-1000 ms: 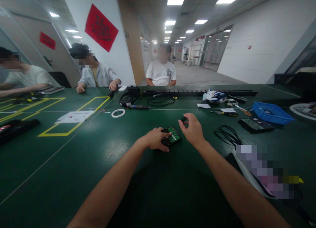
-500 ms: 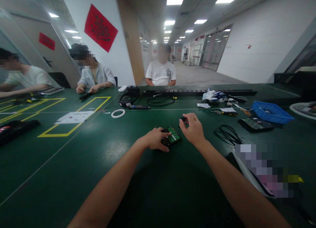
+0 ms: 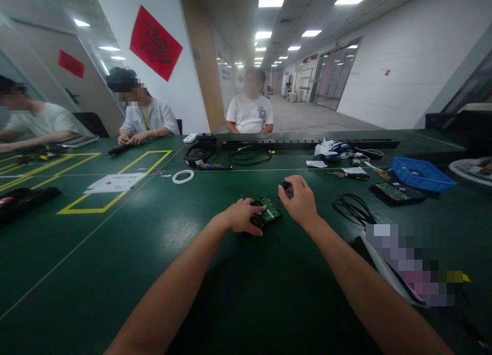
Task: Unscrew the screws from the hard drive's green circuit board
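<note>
Clamped under left hand (image 3: pixel 241 216): boxy black-and-green circuit-board unit (image 3: pixel 271 211); right hand (image 3: pixel 302 201) pinches small dark object (image 3: pixel 285 184).
Probably stiff, board fragile; best held by sides.

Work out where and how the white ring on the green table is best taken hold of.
Probably best to pinch the near part of the band of the white ring, coming from above on the wearer's side, one finger inside the hole, thumb outside. It lies flat with an open middle, and its near side looks unobstructed, while the dark rod-like tool lies off its far right.
</note>
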`<control>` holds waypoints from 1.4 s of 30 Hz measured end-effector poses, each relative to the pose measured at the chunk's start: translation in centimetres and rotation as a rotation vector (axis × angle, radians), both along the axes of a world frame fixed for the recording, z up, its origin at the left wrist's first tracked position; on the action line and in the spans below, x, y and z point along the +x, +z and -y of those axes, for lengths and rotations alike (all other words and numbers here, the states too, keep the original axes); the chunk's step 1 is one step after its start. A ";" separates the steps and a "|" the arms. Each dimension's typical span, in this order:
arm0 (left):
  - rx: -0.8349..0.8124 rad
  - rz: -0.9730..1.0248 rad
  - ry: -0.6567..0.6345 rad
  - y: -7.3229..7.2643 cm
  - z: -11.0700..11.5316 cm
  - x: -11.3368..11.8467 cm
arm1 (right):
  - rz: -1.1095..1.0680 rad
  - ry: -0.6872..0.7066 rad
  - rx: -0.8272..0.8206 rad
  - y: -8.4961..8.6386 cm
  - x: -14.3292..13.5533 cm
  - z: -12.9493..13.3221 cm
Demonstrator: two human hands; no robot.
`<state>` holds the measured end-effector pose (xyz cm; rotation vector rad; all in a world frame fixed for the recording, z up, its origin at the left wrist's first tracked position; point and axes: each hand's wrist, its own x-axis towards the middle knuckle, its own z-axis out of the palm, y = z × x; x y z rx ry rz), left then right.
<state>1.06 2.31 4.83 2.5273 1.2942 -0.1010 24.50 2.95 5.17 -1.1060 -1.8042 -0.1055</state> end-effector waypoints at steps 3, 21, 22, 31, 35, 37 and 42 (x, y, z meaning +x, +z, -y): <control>0.012 0.000 -0.004 0.0 0.1 0.0 | 0.009 0.004 0.011 0.0 0.0 0.1; 0.000 -0.002 0.008 -0.2 0.0 0.0 | -0.020 0.010 0.006 -0.3 0.1 -0.3; 0.000 0.001 0.008 -0.2 -0.1 0.0 | -0.019 0.010 0.003 -0.3 0.1 -0.3; 0.010 0.007 0.002 -0.3 -0.1 -0.1 | 0.022 0.002 0.035 0.3 0.0 0.1; 0.017 0.002 0.004 -0.5 -0.2 0.0 | 0.031 0.006 0.031 0.5 0.0 0.2; 0.016 0.002 0.005 -0.5 -0.2 0.0 | 0.031 0.006 0.027 0.5 0.1 0.2; 0.013 0.004 0.004 -0.5 -0.2 -0.1 | 0.023 -0.015 0.014 0.5 0.1 0.0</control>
